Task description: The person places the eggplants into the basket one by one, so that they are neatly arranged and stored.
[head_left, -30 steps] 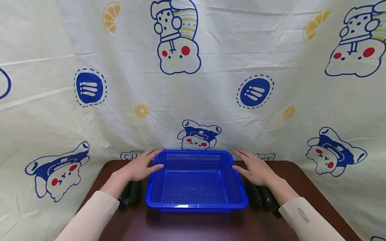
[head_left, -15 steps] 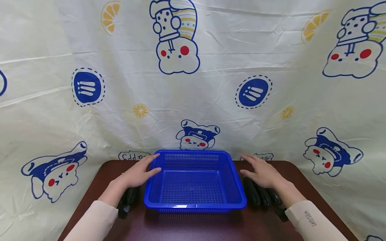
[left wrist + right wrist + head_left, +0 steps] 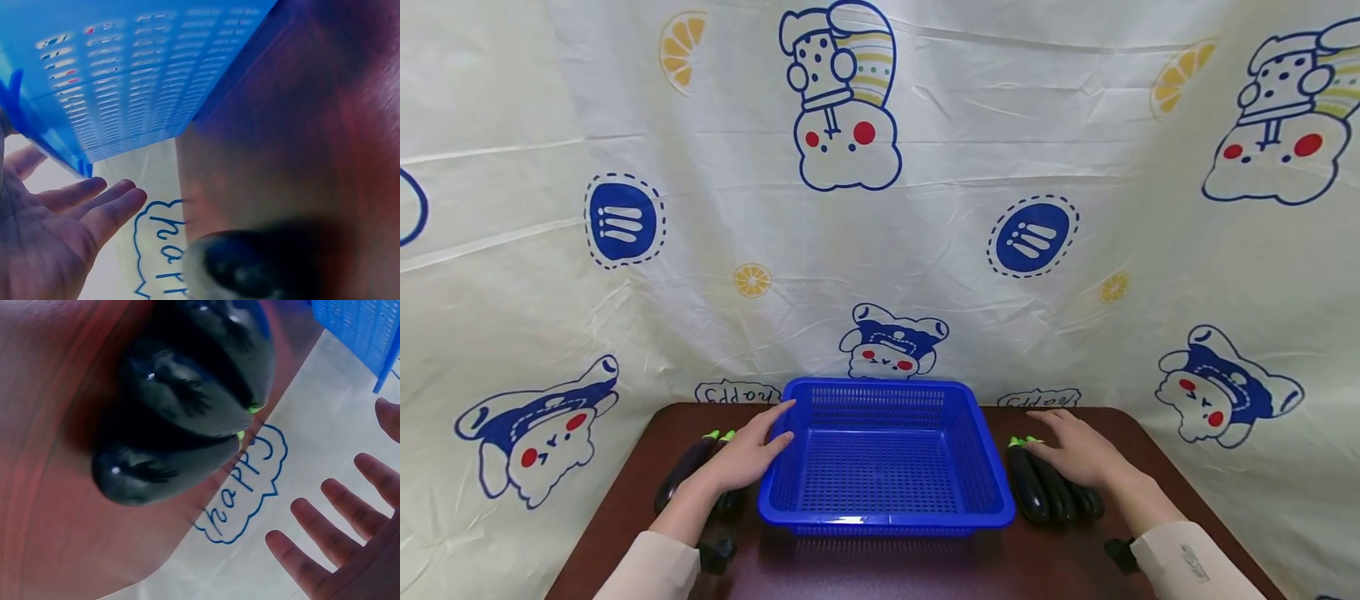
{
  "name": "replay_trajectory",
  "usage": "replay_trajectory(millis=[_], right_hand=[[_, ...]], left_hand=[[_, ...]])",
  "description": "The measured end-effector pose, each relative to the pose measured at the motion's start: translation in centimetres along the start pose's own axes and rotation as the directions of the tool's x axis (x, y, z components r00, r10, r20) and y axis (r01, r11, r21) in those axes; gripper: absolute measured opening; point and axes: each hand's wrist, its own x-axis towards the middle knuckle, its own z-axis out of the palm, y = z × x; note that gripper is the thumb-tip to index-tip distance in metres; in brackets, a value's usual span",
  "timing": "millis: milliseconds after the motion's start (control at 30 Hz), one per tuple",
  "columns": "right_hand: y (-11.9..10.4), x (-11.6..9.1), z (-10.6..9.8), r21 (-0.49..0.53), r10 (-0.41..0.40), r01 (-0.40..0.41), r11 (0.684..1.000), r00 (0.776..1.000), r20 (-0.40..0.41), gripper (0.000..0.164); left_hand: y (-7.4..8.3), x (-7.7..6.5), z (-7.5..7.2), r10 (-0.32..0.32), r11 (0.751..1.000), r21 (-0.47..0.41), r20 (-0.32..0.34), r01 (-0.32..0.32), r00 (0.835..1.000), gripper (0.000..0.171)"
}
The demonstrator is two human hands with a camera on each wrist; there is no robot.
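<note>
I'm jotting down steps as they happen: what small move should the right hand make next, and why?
Probably lower the right hand and curl its fingers round the eggplant nearest the basket. The fingers are spread and hold nothing, two more eggplants lie alongside, and nothing shows inside the blue basket.

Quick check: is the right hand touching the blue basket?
Apart. The head view shows it: a strip of brown table is visible between the right hand and the blue basket.
</note>
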Motion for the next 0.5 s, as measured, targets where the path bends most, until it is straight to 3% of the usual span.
replay_trajectory(millis=[233,500], right_hand=[[1.6,-0.6,0.4,0.008,0.051,-0.051,0.999,0.998,0.042,0.060],[3.3,-1.1,1.2,0.022,0.083,-0.084,0.996,0.994,0.067,0.055]], left_hand=[[-0.7,-0.5,1.2,-0.070,0.979,-0.195,-0.029,0.063,0.997,0.053],[-1.6,-1.2,2.6,-0.162,0.893,-0.435,-0.074,0.115,0.984,0.047]])
